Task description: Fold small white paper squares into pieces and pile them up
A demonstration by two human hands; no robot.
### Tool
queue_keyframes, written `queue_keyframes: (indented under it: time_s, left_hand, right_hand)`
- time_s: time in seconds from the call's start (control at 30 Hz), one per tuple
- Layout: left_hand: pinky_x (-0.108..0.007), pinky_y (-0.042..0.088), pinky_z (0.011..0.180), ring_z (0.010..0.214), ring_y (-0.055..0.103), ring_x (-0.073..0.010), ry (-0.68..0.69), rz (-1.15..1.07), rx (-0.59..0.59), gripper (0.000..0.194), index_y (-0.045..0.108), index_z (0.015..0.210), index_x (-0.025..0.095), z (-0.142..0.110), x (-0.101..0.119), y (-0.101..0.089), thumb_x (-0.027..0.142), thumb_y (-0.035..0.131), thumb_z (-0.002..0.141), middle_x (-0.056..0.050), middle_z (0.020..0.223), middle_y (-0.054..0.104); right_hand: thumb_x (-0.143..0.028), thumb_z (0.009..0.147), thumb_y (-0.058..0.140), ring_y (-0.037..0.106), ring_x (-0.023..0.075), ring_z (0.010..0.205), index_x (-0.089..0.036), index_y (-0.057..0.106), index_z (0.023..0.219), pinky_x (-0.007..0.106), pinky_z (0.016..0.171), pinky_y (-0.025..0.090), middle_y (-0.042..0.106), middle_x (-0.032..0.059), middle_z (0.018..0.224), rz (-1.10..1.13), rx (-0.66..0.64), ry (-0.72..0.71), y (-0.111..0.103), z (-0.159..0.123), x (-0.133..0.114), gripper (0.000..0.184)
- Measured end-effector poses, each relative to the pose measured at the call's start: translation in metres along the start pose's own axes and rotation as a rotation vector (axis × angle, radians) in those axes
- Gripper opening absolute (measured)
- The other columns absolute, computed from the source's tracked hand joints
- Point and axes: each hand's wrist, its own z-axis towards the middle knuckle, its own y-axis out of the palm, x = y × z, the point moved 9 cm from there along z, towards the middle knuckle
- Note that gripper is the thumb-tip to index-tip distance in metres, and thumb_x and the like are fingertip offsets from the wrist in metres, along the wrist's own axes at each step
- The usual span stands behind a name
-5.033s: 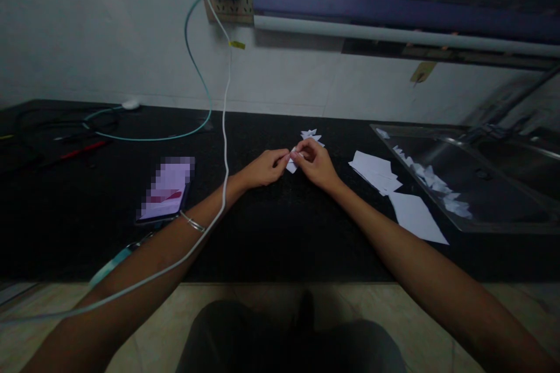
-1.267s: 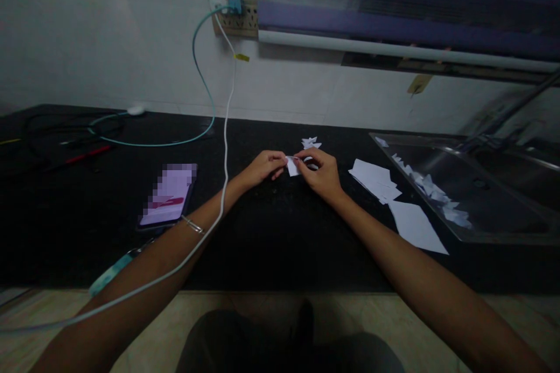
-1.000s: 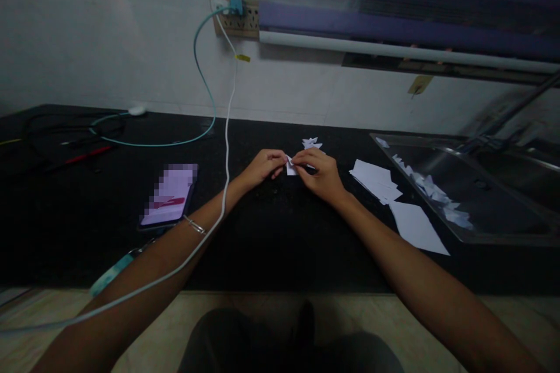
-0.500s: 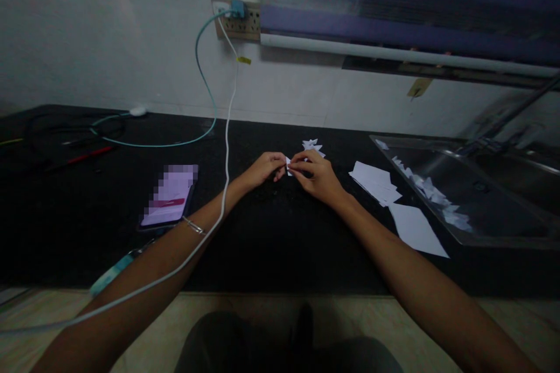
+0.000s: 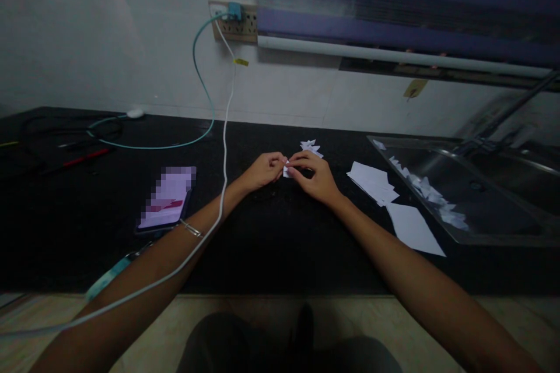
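On the black countertop [image 5: 271, 233], my left hand [image 5: 262, 170] and my right hand [image 5: 317, 175] meet at the middle. Both pinch one small white piece of folded paper [image 5: 286, 171], which is mostly hidden by the fingertips. Just behind the hands lies a little cluster of folded white paper shapes [image 5: 310, 146]. A thin bangle sits on my left wrist [image 5: 191, 228].
A lit phone [image 5: 166, 198] lies left of my arm, with a white cable [image 5: 225, 128] crossing it from the wall socket [image 5: 231, 14]. Stacked white paper squares [image 5: 371, 182] and one loose sheet [image 5: 411, 228] lie right. The steel sink [image 5: 464, 192] holds paper scraps. Cables and pens lie far left.
The paper piece showed more between my fingers a second ago; now the fingertips of both hands have closed together over it. The hands stay at the same spot.
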Motion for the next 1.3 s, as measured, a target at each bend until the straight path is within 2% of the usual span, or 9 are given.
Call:
queue_keyframes:
  time_s: [0.1, 0.23, 0.43, 0.57, 0.73, 0.93, 1.07, 1.17, 1.3]
  left_hand:
    - [-0.02, 0.033, 0.051, 0.052, 0.047, -0.0079, 0.009, 0.043, 0.014, 0.028, 0.054, 0.074, 0.018, 0.0, 0.001, 0.0, 0.034, 0.056, 0.097, 0.004, 0.059, 0.052]
    - [-0.021, 0.035, 0.054, 0.055, 0.047, -0.0092, 0.055, 0.125, -0.005, 0.024, 0.055, 0.076, 0.017, -0.002, 0.006, 0.003, 0.029, 0.05, 0.096, 0.003, 0.061, 0.053]
    - [-0.022, 0.034, 0.056, 0.059, 0.046, -0.0107, 0.124, 0.222, -0.016, 0.022, 0.052, 0.075, 0.018, -0.005, 0.014, 0.006, 0.027, 0.049, 0.095, 0.003, 0.065, 0.051]
    - [-0.023, 0.035, 0.057, 0.06, 0.046, -0.0111, 0.095, 0.181, -0.038, 0.024, 0.054, 0.077, 0.018, -0.005, 0.014, 0.008, 0.032, 0.049, 0.096, 0.002, 0.065, 0.051]
    - [-0.024, 0.032, 0.054, 0.056, 0.043, -0.0109, 0.09, 0.202, -0.142, 0.037, 0.053, 0.072, 0.018, -0.008, 0.014, 0.017, 0.044, 0.047, 0.099, 0.002, 0.063, 0.048]
    - [-0.025, 0.034, 0.055, 0.057, 0.046, -0.0121, 0.127, 0.326, -0.073, 0.037, 0.055, 0.072, 0.018, -0.008, 0.017, 0.012, 0.04, 0.044, 0.099, 0.001, 0.063, 0.051]
    - [-0.025, 0.032, 0.055, 0.056, 0.046, -0.0118, 0.119, 0.379, -0.038, 0.037, 0.057, 0.074, 0.018, -0.007, 0.012, 0.008, 0.038, 0.041, 0.1, 0.001, 0.063, 0.052]
    - [-0.025, 0.032, 0.055, 0.056, 0.046, -0.0113, 0.148, 0.342, -0.052, 0.038, 0.062, 0.078, 0.017, -0.009, 0.015, 0.01, 0.042, 0.045, 0.1, 0.002, 0.063, 0.052]
    - [-0.024, 0.033, 0.056, 0.059, 0.046, -0.0111, 0.158, 0.293, -0.087, 0.043, 0.062, 0.077, 0.017, -0.012, 0.022, 0.014, 0.051, 0.048, 0.098, 0.002, 0.065, 0.054]
  right_hand:
    - [-0.042, 0.085, 0.074, 0.068, 0.0202, 0.086, -0.023, 0.075, 0.096, 0.035, 0.075, 0.056, 0.074, 0.0059, 0.094, 0.215, 0.032, 0.24, 0.003, -0.001, 0.027, 0.022]
    - [-0.054, 0.079, 0.077, 0.061, 0.0149, 0.064, -0.019, 0.074, 0.083, 0.027, 0.057, 0.047, 0.071, 0.0025, 0.073, 0.377, -0.087, 0.431, 0.02, -0.005, 0.049, 0.035]
    - [-0.055, 0.068, 0.085, 0.054, 0.0113, 0.055, -0.017, 0.074, 0.072, 0.025, 0.052, 0.04, 0.069, 0.0012, 0.064, 0.401, -0.099, 0.466, 0.021, -0.006, 0.049, 0.04]
    - [-0.058, 0.069, 0.083, 0.053, 0.0108, 0.052, -0.018, 0.075, 0.07, 0.025, 0.049, 0.037, 0.069, 0.0008, 0.062, 0.377, -0.082, 0.441, 0.017, -0.005, 0.05, 0.042]
    - [-0.055, 0.069, 0.084, 0.061, 0.0146, 0.06, -0.018, 0.076, 0.074, 0.028, 0.056, 0.046, 0.073, 0.0032, 0.07, 0.394, -0.017, 0.432, 0.013, -0.005, 0.058, 0.038]
    - [-0.053, 0.077, 0.079, 0.063, 0.0158, 0.064, -0.02, 0.076, 0.081, 0.03, 0.061, 0.051, 0.073, 0.0024, 0.074, 0.412, 0.022, 0.424, 0.012, -0.005, 0.059, 0.034]
    - [-0.043, 0.07, 0.087, 0.065, 0.0163, 0.07, -0.02, 0.074, 0.081, 0.031, 0.068, 0.054, 0.074, 0.0025, 0.08, 0.447, 0.067, 0.407, 0.008, -0.004, 0.054, 0.028]
    - [-0.045, 0.067, 0.089, 0.066, 0.0173, 0.07, -0.02, 0.074, 0.078, 0.034, 0.07, 0.056, 0.074, 0.0026, 0.078, 0.449, 0.051, 0.409, 0.01, -0.004, 0.055, 0.031]
    - [-0.051, 0.068, 0.087, 0.071, 0.0204, 0.08, -0.022, 0.078, 0.082, 0.039, 0.083, 0.058, 0.077, 0.0044, 0.086, 0.45, 0.011, 0.403, 0.013, -0.004, 0.055, 0.034]
